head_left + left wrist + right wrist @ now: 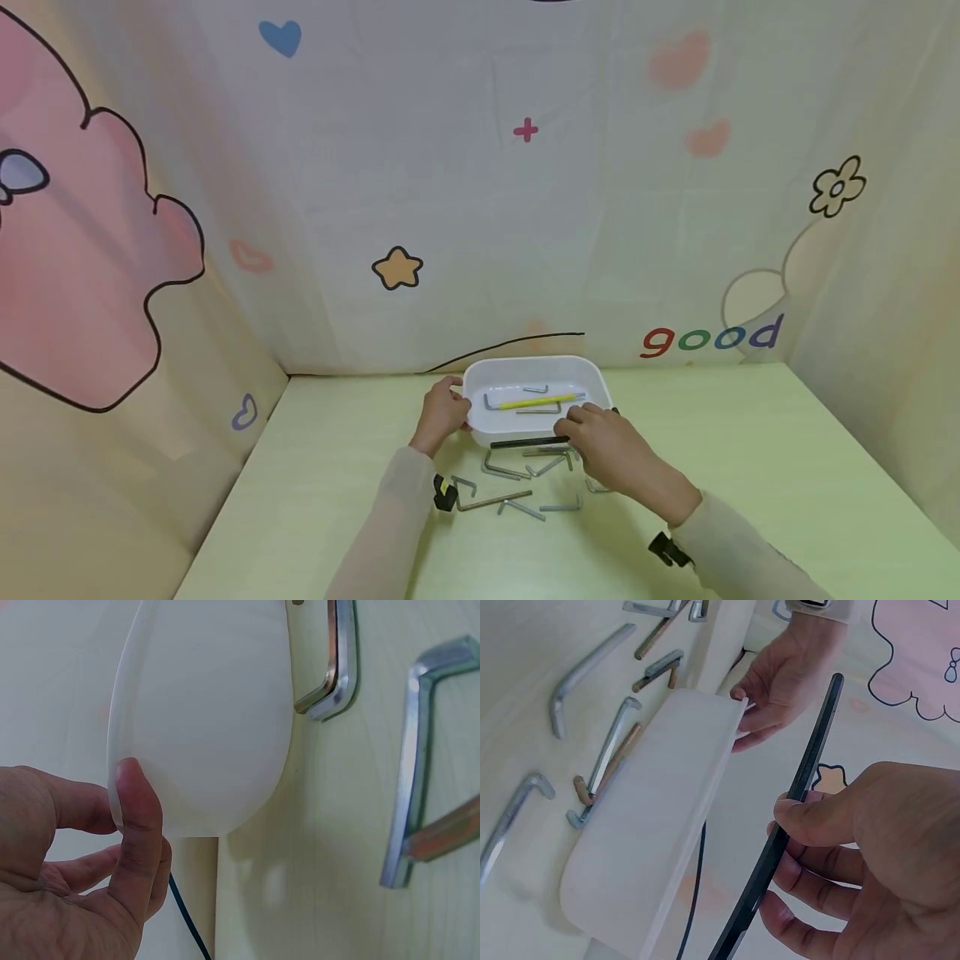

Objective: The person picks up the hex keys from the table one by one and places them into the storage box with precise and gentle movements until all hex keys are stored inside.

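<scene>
In the head view, a white plastic tray stands toward the back of the table. My left hand pinches its left rim, thumb and fingers on either side of the wall. My right hand grips a slim black bar just in front of the tray's near right side. In the right wrist view the right hand has thumb and fingers around this bar. Inside the tray lie a yellow rod with silver ends and a few L-shaped hex keys.
Several loose hex keys lie scattered on the pale green table in front of the tray. Behind the table hangs a printed curtain, and more curtain flanks both sides.
</scene>
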{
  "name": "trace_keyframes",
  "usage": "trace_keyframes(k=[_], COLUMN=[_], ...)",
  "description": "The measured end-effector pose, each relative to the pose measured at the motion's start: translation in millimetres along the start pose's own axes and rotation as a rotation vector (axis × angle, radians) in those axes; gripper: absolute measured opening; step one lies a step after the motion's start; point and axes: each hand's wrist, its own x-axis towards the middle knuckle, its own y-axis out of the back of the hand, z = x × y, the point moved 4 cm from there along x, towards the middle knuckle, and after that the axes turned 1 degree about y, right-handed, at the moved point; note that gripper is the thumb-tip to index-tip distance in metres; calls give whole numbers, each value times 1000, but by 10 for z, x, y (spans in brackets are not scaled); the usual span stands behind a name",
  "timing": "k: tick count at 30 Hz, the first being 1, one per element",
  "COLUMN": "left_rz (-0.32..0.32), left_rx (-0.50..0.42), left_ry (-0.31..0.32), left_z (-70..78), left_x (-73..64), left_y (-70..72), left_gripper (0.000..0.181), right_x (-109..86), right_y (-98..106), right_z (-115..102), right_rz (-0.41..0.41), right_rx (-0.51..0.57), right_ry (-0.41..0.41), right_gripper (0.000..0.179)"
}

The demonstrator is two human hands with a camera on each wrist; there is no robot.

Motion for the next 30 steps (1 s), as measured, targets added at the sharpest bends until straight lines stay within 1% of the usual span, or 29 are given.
trace_keyframes(k=[3,7,12,18,25,30], left_rz=[7,2,6,1,10,10], left_rx=[1,10,2,6,2,9], left_ry=[-10,-14,-17,-11,-5,-3], left_z=[18,17,5,22,29,17], left_x=[2,-9,3,14,17,11], left_y=[15,15,0,4,12,2], left_gripper=[49,49,49,49,48,48], right_x=[62,116,180,275,414,522], right_y=[42,73,94,67,57,31], right_z=[31,69,124,203,264,298], right_rz=[13,21,2,-13,3,-16], right_rx=[-1,14,32,35,33,30], right_ry=[-11,-20,-45,-59,-59,-61], right_gripper=[19,19,20,19,21,21])
